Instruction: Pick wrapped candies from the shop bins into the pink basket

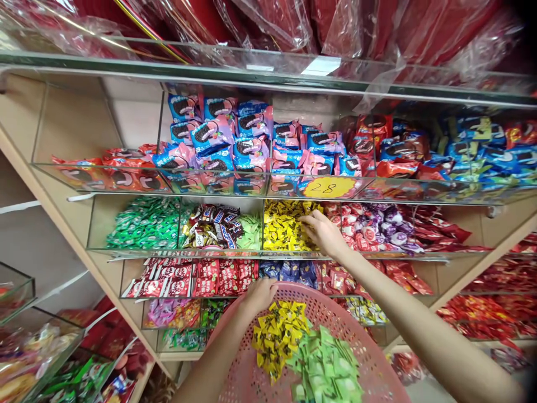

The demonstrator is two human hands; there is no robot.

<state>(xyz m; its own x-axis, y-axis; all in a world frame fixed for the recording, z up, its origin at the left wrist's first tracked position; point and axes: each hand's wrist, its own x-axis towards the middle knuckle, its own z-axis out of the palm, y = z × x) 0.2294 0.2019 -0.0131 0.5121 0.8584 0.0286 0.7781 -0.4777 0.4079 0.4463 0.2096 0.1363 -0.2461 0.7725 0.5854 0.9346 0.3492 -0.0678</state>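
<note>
A pink perforated plastic basket [377, 364] is tilted below the shelves. My left hand [258, 296] is closed over its far rim. Inside lie a heap of yellow-wrapped candies [279, 336] and, beside it, a pile of light green packets [329, 369]. My right hand [323, 232] reaches into the shelf compartment of small yellow candies [281, 224], at its right side. Its fingers are stretched out and slightly bent, with the tips at the candies. I see nothing held in them, though the undersides of the fingers are hidden.
Green-wrapped candies [145, 224], dark chocolate bars [224, 224] and purple-and-white sweets [392, 224] fill neighbouring compartments. Clear dividers and front lips edge each shelf. Above, blue cookie packs [213, 134] sit behind a yellow price tag [329, 187]. Red packets [226, 277] lie on the shelf below.
</note>
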